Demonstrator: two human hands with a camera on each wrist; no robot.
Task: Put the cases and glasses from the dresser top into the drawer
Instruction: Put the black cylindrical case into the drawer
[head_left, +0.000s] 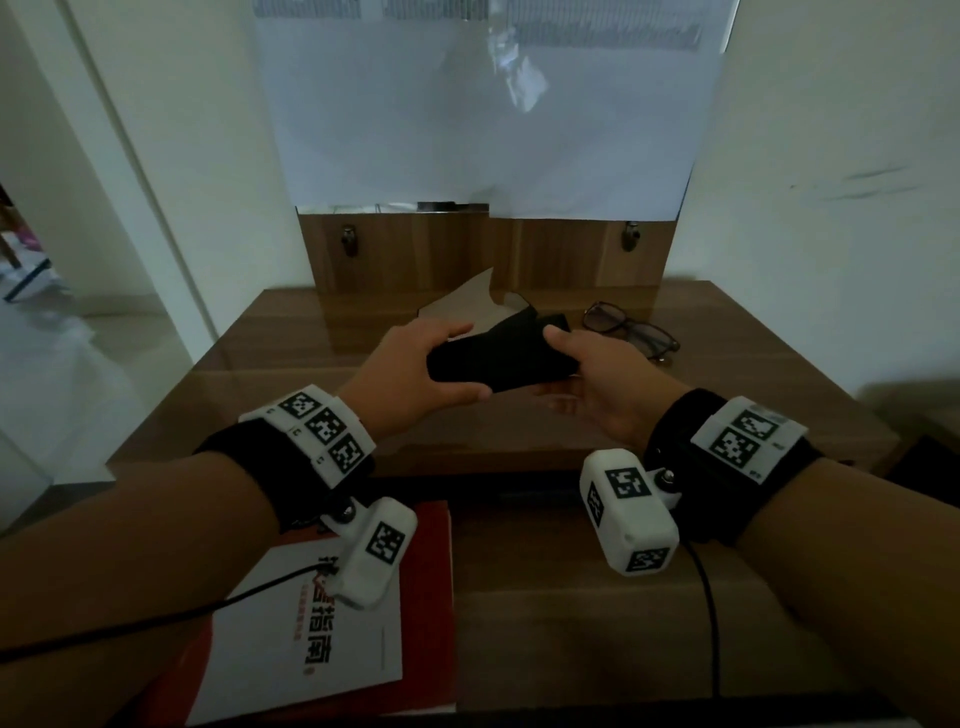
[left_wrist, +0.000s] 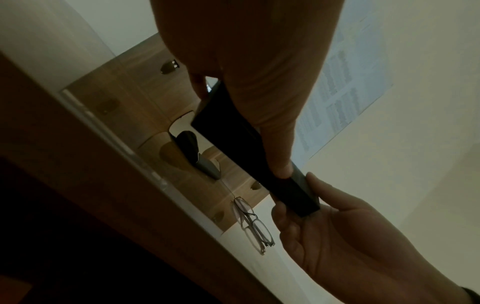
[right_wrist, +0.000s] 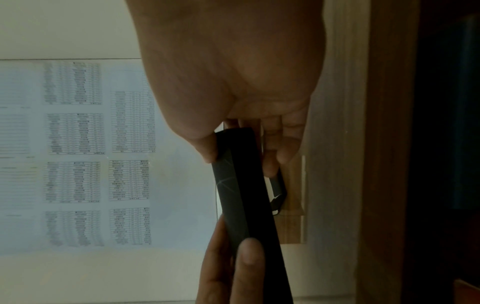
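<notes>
While both hands (head_left: 415, 369) grip black case (head_left: 498, 358), second case (left_wrist: 192, 152) perhaps behind.

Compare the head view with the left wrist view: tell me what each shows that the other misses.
Only the head view shows the red and white booklet lying in the open drawer and both wrist cameras. Only the left wrist view shows the black case's thin edge, with the left hand's thumb pressed along it, and the printed sheet on the wall. Both show the right hand holding the case's other end, the glasses on the dresser top, and a second open case behind.
</notes>
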